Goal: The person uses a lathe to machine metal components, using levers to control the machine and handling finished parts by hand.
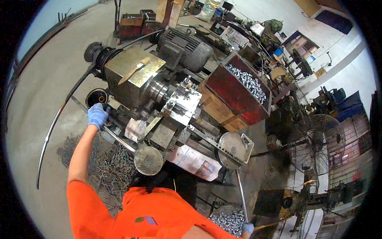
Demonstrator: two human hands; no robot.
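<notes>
At lathe's point(159, 99) left end, I see left hand point(97, 114) gripping a lever point(115, 137), right hand point(247, 228) closed on the long handle point(240, 195); glove near spindle point(157, 91) could snag.

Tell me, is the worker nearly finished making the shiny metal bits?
Some look done: the red box holds shiny metal pieces, and more sit in a basket below. In hand: the left hand in a blue glove grips a lever on the machine, the right hand a long handle. How many remain, I can't tell.
</notes>
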